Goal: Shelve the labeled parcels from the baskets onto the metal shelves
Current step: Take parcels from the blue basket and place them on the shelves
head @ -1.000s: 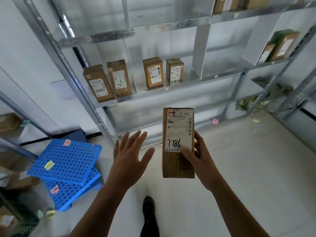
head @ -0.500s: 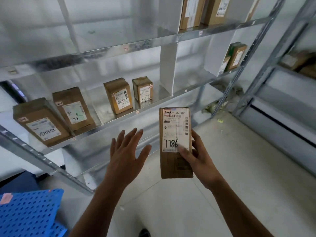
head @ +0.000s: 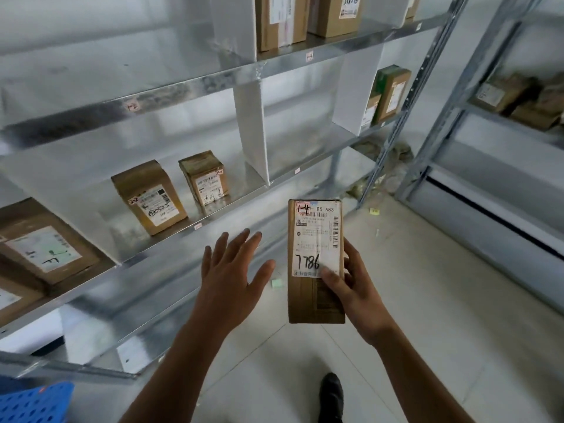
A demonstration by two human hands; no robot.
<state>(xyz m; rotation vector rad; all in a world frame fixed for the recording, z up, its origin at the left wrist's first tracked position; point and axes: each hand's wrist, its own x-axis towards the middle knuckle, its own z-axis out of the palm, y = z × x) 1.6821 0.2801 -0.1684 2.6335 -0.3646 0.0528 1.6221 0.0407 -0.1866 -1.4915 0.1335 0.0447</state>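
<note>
Upright, parcel [head: 316,261] gripped by right hand [head: 351,285]; left hand [head: 232,276] splayed beside.

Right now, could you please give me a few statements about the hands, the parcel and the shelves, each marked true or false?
1. The right hand holds the parcel marked 7786. True.
2. The left hand grips a second parcel. False: its fingers are spread and it holds nothing.
3. The held parcel rests on a shelf. False: it is held up in front of the metal shelves, above the floor.
4. A white divider stands on the shelf to the right of the small taped parcel. True.
5. A blue crate sits on the top shelf. False: the blue perforated plastic shows at the lower left corner, below the shelves.
</note>
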